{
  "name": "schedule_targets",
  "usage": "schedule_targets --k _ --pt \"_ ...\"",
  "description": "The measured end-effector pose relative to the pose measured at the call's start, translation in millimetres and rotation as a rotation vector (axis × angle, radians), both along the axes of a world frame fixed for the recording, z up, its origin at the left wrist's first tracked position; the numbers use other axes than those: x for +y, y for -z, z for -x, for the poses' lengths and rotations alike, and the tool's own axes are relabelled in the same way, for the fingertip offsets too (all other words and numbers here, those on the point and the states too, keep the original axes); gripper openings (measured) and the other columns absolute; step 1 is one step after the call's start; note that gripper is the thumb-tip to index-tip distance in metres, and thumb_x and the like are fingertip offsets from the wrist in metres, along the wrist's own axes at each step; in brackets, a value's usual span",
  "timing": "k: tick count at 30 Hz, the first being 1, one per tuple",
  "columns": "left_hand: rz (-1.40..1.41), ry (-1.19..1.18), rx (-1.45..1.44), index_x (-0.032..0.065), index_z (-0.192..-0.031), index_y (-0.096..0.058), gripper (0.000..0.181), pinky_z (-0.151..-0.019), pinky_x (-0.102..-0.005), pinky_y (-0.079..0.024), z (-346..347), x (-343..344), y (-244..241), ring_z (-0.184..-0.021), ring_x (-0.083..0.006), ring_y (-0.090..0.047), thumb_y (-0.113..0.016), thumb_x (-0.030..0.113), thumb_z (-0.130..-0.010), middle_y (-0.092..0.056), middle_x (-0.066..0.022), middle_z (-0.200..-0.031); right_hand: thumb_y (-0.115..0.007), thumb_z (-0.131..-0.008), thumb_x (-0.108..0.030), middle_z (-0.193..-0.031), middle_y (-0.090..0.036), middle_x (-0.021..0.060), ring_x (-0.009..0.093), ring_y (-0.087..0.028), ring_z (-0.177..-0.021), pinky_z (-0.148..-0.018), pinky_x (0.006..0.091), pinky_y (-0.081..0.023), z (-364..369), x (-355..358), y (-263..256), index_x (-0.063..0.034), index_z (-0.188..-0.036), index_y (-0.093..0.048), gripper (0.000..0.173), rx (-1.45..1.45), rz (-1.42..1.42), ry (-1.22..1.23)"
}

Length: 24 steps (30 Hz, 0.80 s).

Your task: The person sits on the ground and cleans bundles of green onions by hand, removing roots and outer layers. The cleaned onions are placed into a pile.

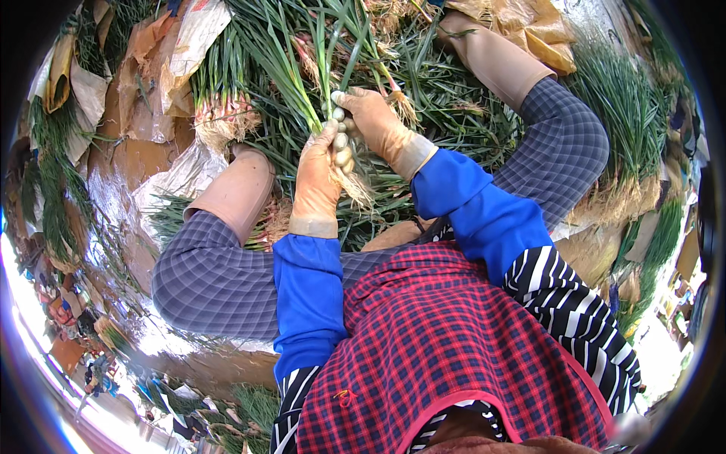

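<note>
My left hand [316, 181], in a tan rubber glove, grips a small bunch of spring onions [309, 110]. Their green leaves point up and away, and the pale stringy roots [354, 190] hang out below the fingers. Beside it my right hand [377, 122], gloved the same way, pinches the same stalks between thumb and fingers. Pale, rounded covers [340, 142] show on the fingertips where the two hands meet. The stems' lower parts are mostly hidden by the fingers.
A tied-looking bundle of spring onions [224, 108] lies left of my hands. Loose green leaves [454, 125] cover the ground between my boots [235, 187]. A large bundle [621, 113] rests at right. Brown sacking [533, 31] lies beyond my right knee, and cardboard [142, 162] at left.
</note>
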<state>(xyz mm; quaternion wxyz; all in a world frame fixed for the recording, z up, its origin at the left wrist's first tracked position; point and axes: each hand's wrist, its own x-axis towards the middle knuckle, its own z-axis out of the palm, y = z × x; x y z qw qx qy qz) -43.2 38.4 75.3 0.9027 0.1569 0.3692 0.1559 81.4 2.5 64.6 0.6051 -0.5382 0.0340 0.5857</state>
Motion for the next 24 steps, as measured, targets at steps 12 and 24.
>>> schedule_targets --k 12,24 --pt "0.198 -0.103 -0.740 -0.0009 -0.105 -0.057 0.032 -0.037 -0.0255 -0.034 -4.6 5.4 -6.9 -0.043 -0.0106 -0.039 -0.037 0.023 -0.098 -0.051 -0.0006 -0.064 -0.044 -0.093 -0.037 -0.061 -0.061 0.0110 0.021 -0.061 -0.061 -0.056 0.0339 -0.049 -21.5 -37.9 82.9 -0.0046 -0.068 -0.066 0.046 -1.175 -0.189 -1.201" --pt "0.209 -0.101 -0.393 0.0041 -0.096 -0.063 0.032 -0.032 -0.0241 -0.024 5.6 8.0 5.0 -0.035 -0.0084 -0.029 -0.044 0.030 -0.096 -0.037 0.0036 -0.049 -0.051 -0.085 -0.036 -0.084 -0.065 0.0192 0.036 -0.062 -0.081 -0.074 0.0442 -0.048 -87.6 -52.5 34.6 -0.0091 -0.092 -0.065 0.032 -1.246 0.469 -0.671"
